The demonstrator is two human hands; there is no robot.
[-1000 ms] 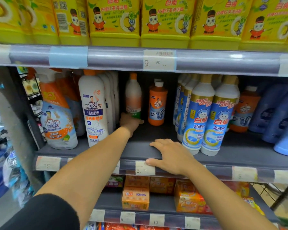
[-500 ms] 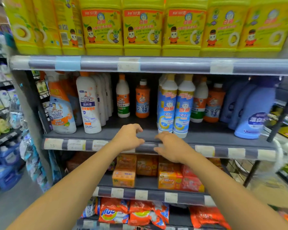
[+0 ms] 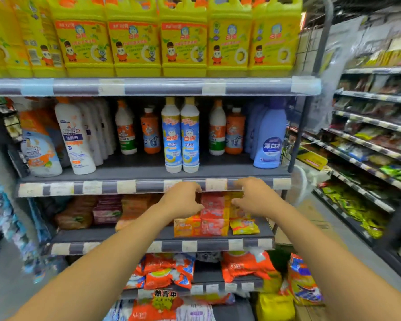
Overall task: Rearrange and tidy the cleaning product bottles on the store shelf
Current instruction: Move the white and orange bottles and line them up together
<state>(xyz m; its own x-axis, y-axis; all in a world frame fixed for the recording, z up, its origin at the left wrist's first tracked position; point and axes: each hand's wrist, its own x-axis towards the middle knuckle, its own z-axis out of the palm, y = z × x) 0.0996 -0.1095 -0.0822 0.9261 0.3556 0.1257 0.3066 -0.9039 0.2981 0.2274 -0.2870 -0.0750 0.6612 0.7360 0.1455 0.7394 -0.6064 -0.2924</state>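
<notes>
The grey middle shelf (image 3: 218, 169) carries the cleaning bottles. From left stand an orange and white spray bottle (image 3: 39, 147), a row of white Mr Muscle bottles (image 3: 75, 140), a white bottle with a green band (image 3: 125, 130), an orange drain cleaner (image 3: 150, 132), two blue and white bottles (image 3: 180, 137) at the front, another white and orange pair (image 3: 226, 130) and blue bleach bottles (image 3: 267, 140). My left hand (image 3: 183, 200) and right hand (image 3: 252, 198) hover empty just below the shelf's front edge, fingers loosely curled, touching no bottle.
Yellow detergent jugs (image 3: 134, 40) fill the top shelf. Boxed soaps and packets (image 3: 214, 214) lie on the shelf under my hands, with orange powder bags (image 3: 167, 272) lower down. An aisle and another rack of packaged goods (image 3: 368, 147) lie to the right.
My left hand has come out from beside the white bottle at the back and both hands have dropped away from the shelf edge. The view has pulled back and shifted right.
</notes>
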